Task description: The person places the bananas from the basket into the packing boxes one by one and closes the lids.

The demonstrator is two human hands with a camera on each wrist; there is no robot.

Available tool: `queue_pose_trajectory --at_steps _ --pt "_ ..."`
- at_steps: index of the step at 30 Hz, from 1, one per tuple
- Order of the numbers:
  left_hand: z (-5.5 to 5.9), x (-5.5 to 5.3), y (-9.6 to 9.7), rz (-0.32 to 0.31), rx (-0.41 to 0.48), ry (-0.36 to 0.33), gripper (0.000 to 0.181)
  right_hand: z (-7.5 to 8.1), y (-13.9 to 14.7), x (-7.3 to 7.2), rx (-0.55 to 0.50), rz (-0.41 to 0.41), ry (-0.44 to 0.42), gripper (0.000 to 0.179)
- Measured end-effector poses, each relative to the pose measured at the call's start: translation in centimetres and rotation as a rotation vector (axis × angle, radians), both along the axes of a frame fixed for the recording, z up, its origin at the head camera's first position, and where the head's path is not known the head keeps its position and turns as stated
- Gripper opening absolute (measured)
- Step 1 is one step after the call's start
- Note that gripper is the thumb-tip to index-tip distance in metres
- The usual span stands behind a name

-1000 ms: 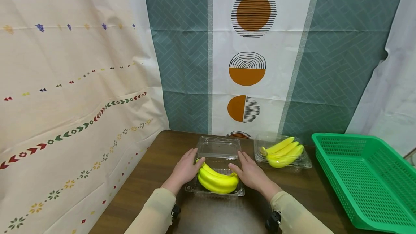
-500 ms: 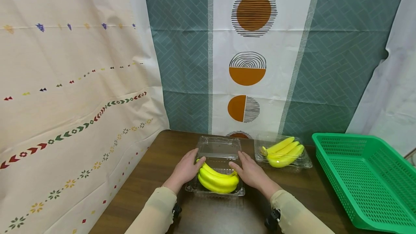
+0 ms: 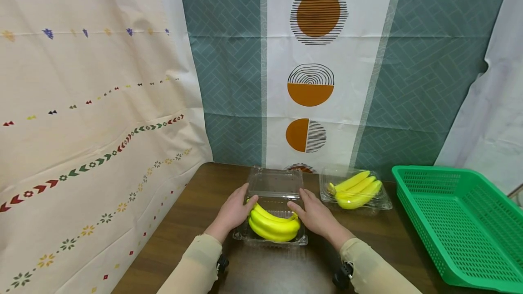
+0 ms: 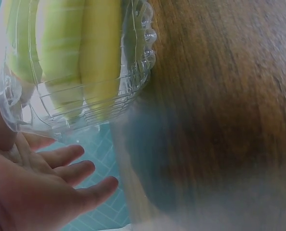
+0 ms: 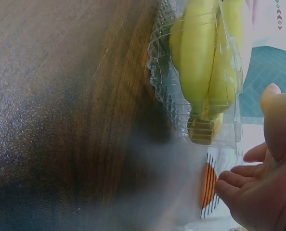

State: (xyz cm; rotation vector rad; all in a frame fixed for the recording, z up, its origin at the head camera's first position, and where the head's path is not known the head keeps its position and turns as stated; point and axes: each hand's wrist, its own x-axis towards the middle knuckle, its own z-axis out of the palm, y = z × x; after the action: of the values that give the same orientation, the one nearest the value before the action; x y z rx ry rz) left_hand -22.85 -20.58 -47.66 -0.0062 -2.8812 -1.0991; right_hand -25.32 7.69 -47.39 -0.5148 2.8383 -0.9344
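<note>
A bunch of yellow bananas (image 3: 273,228) lies in the base of a clear plastic clamshell box (image 3: 269,242) on the table. Its lid (image 3: 274,181) stands open behind it, toward the wall. My left hand (image 3: 234,211) is at the box's left side and my right hand (image 3: 318,214) at its right, fingers extended toward the lid's lower corners. In the left wrist view, the left hand's fingers (image 4: 68,168) are spread and straight beside the box wall. The right wrist view has the right hand (image 5: 268,183) loosely extended near the box's corner. Fingertip contact is hard to tell.
A second clear box (image 3: 384,204) holding bananas (image 3: 355,190) sits back right, lid down. Further right stands a green plastic basket (image 3: 425,230). Patterned cloths (image 3: 229,80) hang behind and on the left of the brown wooden table (image 3: 180,230).
The box's lid has tilted up slightly, its far edge now higher. Both hands have stayed almost where they were, and the bananas have not moved.
</note>
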Motion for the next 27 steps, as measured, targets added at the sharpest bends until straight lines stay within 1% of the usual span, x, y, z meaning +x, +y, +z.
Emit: queue_pose_trajectory --at_steps 5,8,11,17,23,27 --pt "-0.07 -0.06 -0.19 0.006 0.009 0.002 0.078 0.28 -0.06 0.08 -0.010 -0.005 0.004 0.084" --pt "-0.09 0.00 -0.30 0.005 0.022 0.016 0.078 0.42 -0.10 0.09 -0.023 -0.009 0.002 0.087" --pt "-0.02 0.14 -0.37 0.011 0.034 0.014 0.080 0.48 -0.10 0.07 -0.029 -0.014 0.006 0.089" --pt "0.11 0.20 -0.40 0.022 0.045 0.012 0.081 0.61 -0.09 0.01 -0.052 -0.024 0.047 0.091" --pt "0.43 0.21 -0.40 0.028 0.047 0.017 0.080 0.84 -0.11 -0.19 -0.083 -0.064 0.083 0.087" --pt "0.64 0.15 -0.32 0.033 0.048 0.025 0.080 0.97 -0.15 -0.34 -0.122 -0.086 0.099 0.085"
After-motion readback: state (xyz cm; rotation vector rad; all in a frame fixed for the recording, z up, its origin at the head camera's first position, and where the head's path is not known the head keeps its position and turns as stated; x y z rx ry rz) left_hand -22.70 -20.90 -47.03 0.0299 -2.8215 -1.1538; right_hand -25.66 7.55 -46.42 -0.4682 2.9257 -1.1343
